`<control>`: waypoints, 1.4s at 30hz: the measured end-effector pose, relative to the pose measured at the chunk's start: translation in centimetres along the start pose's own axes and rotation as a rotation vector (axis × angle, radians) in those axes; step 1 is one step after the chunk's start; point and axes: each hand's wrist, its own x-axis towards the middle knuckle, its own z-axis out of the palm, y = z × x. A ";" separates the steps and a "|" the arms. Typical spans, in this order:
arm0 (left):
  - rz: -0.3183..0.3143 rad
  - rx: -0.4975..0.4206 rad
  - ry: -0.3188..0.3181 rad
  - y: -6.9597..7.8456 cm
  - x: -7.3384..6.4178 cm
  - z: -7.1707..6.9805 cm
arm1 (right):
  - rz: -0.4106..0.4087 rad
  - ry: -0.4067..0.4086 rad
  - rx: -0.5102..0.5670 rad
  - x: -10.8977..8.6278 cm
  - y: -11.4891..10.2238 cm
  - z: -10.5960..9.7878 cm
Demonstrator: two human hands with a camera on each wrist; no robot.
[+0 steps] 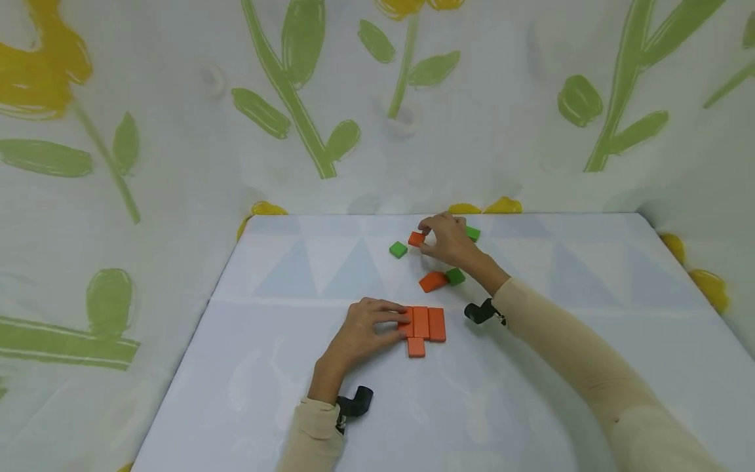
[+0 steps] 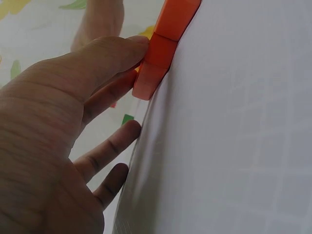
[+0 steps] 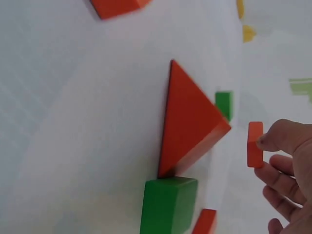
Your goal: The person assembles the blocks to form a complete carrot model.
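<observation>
Right hand (image 1: pixel 449 240) pinches one orange block (image 1: pixel 415 239); left hand (image 1: pixel 362 330), outspread, touches four-block cluster (image 1: pixel 421 322).

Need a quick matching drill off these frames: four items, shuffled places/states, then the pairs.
1. Right hand
2. Left hand
3. Orange triangular block
4. Small orange square

A. Lying right beside a green block
B. At the near side of the orange row
C. Pinching a loose orange block, away from the row
D. Touching the left end of the orange row

Pairs: 1-C; 2-D; 3-A; 4-B
</observation>
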 end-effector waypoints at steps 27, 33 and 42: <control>0.018 -0.019 0.002 0.2 -0.1 0.0 | -0.294 0.066 0.112 -15.3 -2.4 -1.3; 0.024 -0.002 0.006 0.2 0.0 -0.1 | -0.374 0.091 0.072 -17.9 -2.7 -0.2; 0.038 -0.001 0.018 0.2 0.1 0.1 | -0.475 0.105 0.017 -19.4 -2.7 1.5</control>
